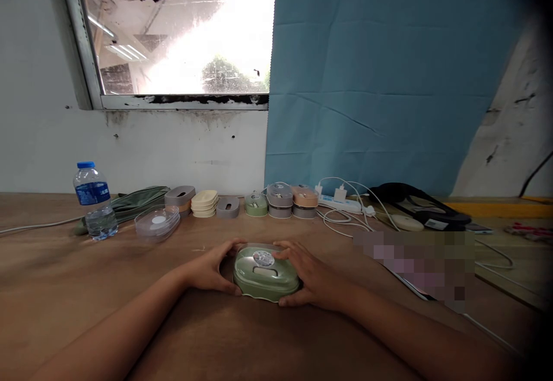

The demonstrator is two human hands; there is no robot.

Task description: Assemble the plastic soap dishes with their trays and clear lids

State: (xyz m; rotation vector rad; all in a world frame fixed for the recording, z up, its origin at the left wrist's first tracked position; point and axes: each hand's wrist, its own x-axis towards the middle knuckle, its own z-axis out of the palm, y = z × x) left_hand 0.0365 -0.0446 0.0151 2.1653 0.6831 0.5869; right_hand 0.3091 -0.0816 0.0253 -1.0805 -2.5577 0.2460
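A green oval box (266,289) with a clear domed lid (285,266) rests on the table in front of me. The lid carries a round printed sticker (263,258), and a slot shows beneath the clear plastic. My left hand (218,267) grips the box's left end, thumb at the lower front edge and fingers behind. At the right end, my right hand (309,274) has its thumb low at the front and its fingers over the lid's top edge. Both hands are closed around the box.
Along the wall stand a water bottle (95,202), clear lids (158,224), cream trays (204,204), a grey slotted piece (228,208) and several lidded boxes (280,200). A power strip (341,203) with tangled cables and a black bag (423,205) lie at right, beyond a blurred-out patch.
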